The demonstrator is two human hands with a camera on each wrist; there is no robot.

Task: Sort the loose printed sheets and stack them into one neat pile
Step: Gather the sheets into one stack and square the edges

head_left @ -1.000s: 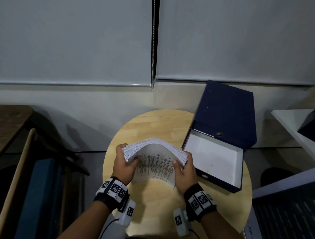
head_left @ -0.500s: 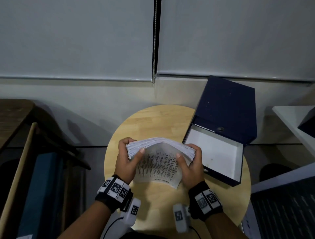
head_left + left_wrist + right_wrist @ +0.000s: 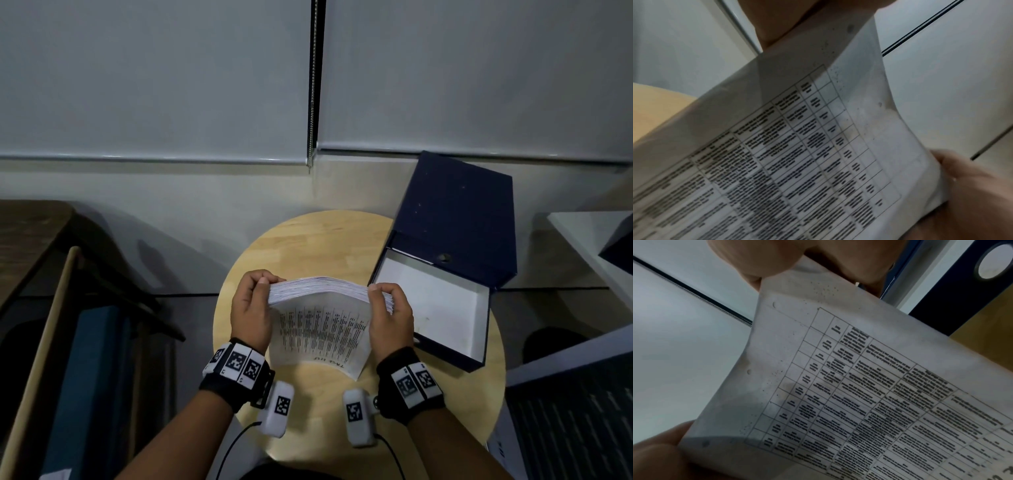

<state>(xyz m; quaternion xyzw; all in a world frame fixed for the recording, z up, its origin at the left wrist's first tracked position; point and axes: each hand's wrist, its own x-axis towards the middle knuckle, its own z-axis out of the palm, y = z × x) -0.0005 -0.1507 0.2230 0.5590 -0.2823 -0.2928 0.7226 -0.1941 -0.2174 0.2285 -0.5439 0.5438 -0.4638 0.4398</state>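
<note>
A thick stack of printed sheets [image 3: 322,318] stands on edge above the round wooden table [image 3: 308,240], bowed upward, its printed table facing me. My left hand [image 3: 251,305] grips the stack's left end, fingers curled over the top edge. My right hand [image 3: 388,311] grips the right end the same way. In the left wrist view the printed sheet [image 3: 797,162] fills the frame with fingertips [image 3: 972,178] at its lower right. The right wrist view shows the same sheet [image 3: 859,394] pinched between a thumb and fingers [image 3: 760,259].
An open dark blue box file [image 3: 445,267] with a white inside lies on the table's right side, close to my right hand. A dark wooden desk [image 3: 30,233] and a chair stand at the left, a white shelf [image 3: 589,240] at the right. Closed blinds hang behind.
Both hands have shifted up the stack's ends, so fingers now curl over its top edge. The stack stands a little higher and its bow is flatter.
</note>
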